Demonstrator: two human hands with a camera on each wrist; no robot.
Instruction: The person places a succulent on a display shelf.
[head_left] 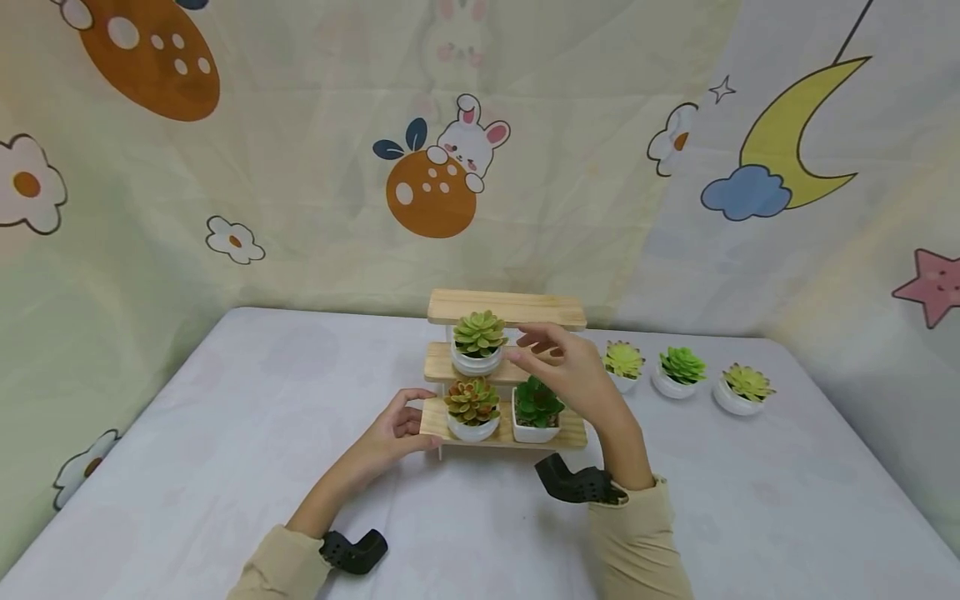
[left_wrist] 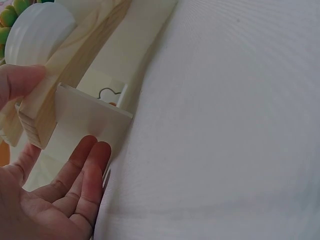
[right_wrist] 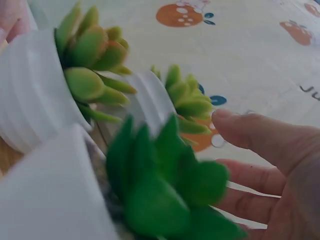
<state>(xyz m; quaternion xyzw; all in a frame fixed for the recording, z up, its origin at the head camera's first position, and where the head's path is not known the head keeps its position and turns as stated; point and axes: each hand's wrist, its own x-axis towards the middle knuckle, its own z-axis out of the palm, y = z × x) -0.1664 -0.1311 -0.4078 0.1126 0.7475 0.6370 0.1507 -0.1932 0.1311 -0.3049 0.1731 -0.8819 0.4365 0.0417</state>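
Observation:
A three-tier wooden shelf stand [head_left: 510, 307] with white supports stands on the table. My left hand [head_left: 401, 425] grips the left end of its bottom board [left_wrist: 75, 60], thumb on top and other fingers beside the white support. On that board sit a reddish-green succulent [head_left: 472, 402] in a round white pot and a dark green succulent [head_left: 538, 403] in a square white pot. A light green succulent [head_left: 480, 335] in a round white pot is on the middle board. My right hand [head_left: 573, 371] hovers just right of it, thumb and fingers apart, nothing between them.
To the right of the stand are three more potted succulents: a yellow-green one [head_left: 622, 360] partly behind my right hand, a bright green one [head_left: 681, 367] and another yellow-green one [head_left: 747, 383]. A patterned cloth backdrop [head_left: 315, 167] rises behind the white-covered table [head_left: 300, 367].

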